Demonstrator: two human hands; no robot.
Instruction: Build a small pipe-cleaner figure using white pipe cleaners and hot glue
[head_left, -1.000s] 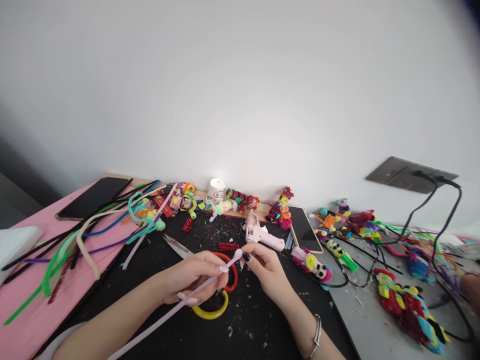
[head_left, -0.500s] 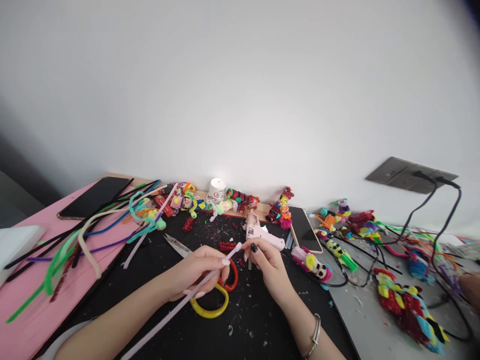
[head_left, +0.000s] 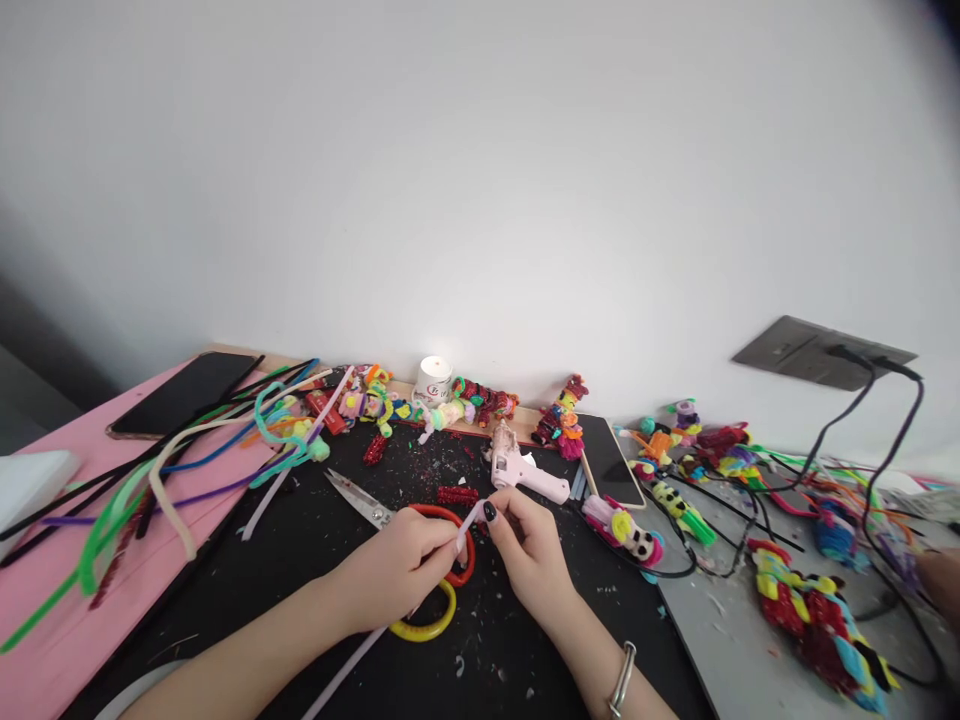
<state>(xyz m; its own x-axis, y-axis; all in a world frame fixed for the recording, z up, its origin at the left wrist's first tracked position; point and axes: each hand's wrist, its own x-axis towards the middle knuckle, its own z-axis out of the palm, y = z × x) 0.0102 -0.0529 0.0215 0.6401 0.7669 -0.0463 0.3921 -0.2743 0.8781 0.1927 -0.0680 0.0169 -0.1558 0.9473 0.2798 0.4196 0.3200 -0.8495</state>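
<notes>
Both my hands work on one long pale lilac pipe cleaner [head_left: 360, 655] over the black mat [head_left: 300, 560]. My left hand [head_left: 394, 570] is closed round it just below its upper end. My right hand [head_left: 525, 550] pinches the tip between thumb and forefinger, where the end bends over. The rest of the stem trails down to the lower left. Under my hands lie scissors [head_left: 360, 497] with red handles and a yellow ring [head_left: 427, 622]. A pink glue gun [head_left: 521, 472] lies just beyond my right hand.
Loose pipe cleaners [head_left: 150, 480] sprawl over the pink board at left, beside a dark phone [head_left: 180, 393]. Finished colourful figures [head_left: 559, 420] line the wall near a small white cup [head_left: 433, 378]. Another phone [head_left: 609, 458], cables [head_left: 862, 440] and more figures [head_left: 817, 610] crowd the right.
My hands have drawn closer together and a little lower. The tip of the lilac pipe cleaner, straight before, is now bent over between my right fingers, and my left hand has slid up toward it.
</notes>
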